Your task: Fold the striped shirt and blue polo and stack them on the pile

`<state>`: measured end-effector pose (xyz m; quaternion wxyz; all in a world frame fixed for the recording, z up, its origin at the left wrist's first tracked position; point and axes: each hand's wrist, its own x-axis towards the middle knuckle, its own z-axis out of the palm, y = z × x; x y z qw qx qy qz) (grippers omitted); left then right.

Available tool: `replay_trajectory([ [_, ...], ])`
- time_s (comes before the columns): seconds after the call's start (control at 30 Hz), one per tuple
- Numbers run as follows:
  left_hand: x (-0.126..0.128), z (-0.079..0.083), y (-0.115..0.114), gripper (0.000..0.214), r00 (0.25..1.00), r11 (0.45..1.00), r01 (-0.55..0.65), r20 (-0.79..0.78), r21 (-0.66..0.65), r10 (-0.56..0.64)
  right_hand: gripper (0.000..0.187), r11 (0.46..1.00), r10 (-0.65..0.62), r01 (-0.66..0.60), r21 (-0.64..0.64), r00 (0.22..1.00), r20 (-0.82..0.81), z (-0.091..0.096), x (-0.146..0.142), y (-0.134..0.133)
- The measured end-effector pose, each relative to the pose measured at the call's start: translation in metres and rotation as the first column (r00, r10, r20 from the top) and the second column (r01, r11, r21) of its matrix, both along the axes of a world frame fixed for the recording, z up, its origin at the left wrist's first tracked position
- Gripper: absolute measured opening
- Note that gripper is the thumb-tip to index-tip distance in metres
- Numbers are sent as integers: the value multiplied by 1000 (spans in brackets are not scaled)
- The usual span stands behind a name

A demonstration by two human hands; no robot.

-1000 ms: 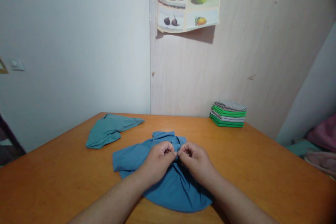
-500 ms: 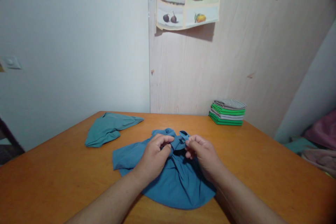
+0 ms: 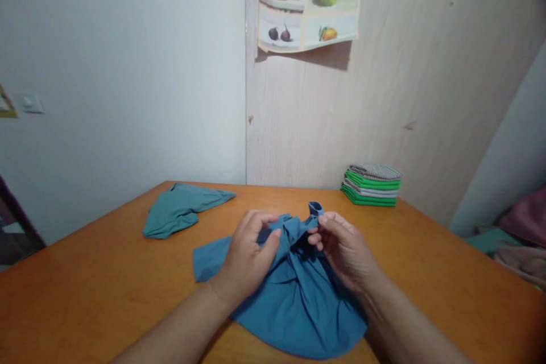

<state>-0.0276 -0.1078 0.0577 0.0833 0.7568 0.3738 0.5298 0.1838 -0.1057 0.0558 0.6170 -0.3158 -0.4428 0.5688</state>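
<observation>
A blue shirt (image 3: 298,301) lies bunched on the orange wooden table (image 3: 85,290) right in front of me. My left hand (image 3: 249,253) grips a gathered fold of the shirt near its upper middle, fingers curled round the cloth. My right hand (image 3: 343,247) pinches the cloth just to the right of it, and a small blue end of the shirt (image 3: 314,208) sticks up above its fingers. The two hands are a few centimetres apart, with the fabric pulled into creases between them.
A teal cloth (image 3: 183,209) lies crumpled at the far left of the table. A stack of folded green and grey striped cloths (image 3: 372,183) sits at the far right by the wooden wall. A fruit picture (image 3: 307,7) hangs above. Bedding (image 3: 516,239) shows at right.
My hands have moved apart and lifted the gathered part of the blue shirt. A small end of it now stands up, and the shirt has shifted slightly right.
</observation>
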Motion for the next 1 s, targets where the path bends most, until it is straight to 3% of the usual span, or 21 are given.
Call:
replay_trajectory([
  [0.1, 9, -5, -6, 14, 981, 992, 123, -151, 15, -119, 24, 999, 33, -34, 16, 999, 42, -2, -4, -2],
  [0.27, 15, -13, 1, 12, 967, 999, 20, -253, -49, -32, 23, 992, 120, -124, 32, 985, 121, -3, -14, -10],
  [0.33, 14, -15, 5, 9, 972, 995, 45, -226, -93, -65, 24, 987, 149, -155, 29, 979, 139, -4, -19, -11],
  [0.43, 15, -16, 9, 21, 978, 971, 129, -137, -201, -158, 23, 992, 121, -123, 12, 986, 111, -4, -21, -9],
  [0.53, 15, -17, 11, 30, 977, 919, 191, -19, -346, -211, 29, 999, 24, -20, -39, 994, 110, -6, -19, -4],
  [0.67, 16, -19, 13, 28, 970, 842, 243, 138, -481, -201, 22, 998, -51, 55, -8, 970, 238, -9, -16, 0],
  [0.87, 16, -20, 12, 23, 951, 805, 273, 271, -526, -146, 15, 984, -141, 46, 172, 794, 591, -20, -21, 0],
  [1.0, 15, -20, 11, 22, 949, 796, 290, 266, -531, -169, 13, 965, -225, 71, 253, 722, 655, -26, -24, 1],
])
